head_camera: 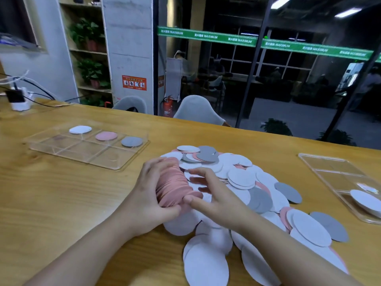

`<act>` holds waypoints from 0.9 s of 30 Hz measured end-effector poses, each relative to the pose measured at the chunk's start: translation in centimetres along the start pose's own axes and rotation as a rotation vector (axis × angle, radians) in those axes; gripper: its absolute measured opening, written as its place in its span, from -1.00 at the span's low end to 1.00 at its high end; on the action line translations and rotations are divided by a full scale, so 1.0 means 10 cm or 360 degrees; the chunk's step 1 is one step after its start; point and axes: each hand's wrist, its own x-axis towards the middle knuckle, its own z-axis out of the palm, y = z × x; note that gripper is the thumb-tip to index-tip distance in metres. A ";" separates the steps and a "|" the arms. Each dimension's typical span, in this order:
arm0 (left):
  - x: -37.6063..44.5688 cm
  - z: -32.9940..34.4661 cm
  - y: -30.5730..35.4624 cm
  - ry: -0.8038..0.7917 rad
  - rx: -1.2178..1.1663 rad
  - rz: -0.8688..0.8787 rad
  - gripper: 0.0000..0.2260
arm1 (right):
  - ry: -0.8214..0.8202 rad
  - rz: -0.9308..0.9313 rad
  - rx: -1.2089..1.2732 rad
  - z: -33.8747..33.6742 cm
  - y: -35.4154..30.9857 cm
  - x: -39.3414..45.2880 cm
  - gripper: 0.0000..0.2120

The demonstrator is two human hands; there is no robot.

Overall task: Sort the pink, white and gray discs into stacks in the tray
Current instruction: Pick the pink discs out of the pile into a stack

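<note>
A thick stack of pink discs (175, 182) lies on its side at the left edge of a big loose pile of white, gray and pink discs (243, 182). My left hand (148, 195) grips the stack from the left, fingers curled over its top. My right hand (212, 195) touches the stack's near end with its thumb, fingers spread over the pile. The clear compartment tray (41, 143) at the left holds a white disc stack (80, 129), a pink one (106, 136) and a gray one (132, 141) in its far row.
A second clear tray (329, 172) at the right edge holds white discs (365, 200). White chargers and cables (18, 100) sit at the table's far left. Two gray chairs stand behind the far table edge, before a glass wall.
</note>
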 end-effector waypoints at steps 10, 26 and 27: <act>-0.25 -0.62 -0.33 0.0080 -0.0122 -0.0315 -0.36 | -0.0174 0.0112 0.0345 0.65 -0.47 0.49 -0.29; -0.43 -0.80 -0.52 -0.0073 0.0009 -0.0612 0.00 | -0.0199 0.0306 0.0471 0.99 -0.60 0.70 -0.48; -0.44 -0.82 -0.52 -0.0092 0.0010 -0.0641 0.01 | -0.0183 0.0320 0.0487 1.00 -0.61 0.74 -0.43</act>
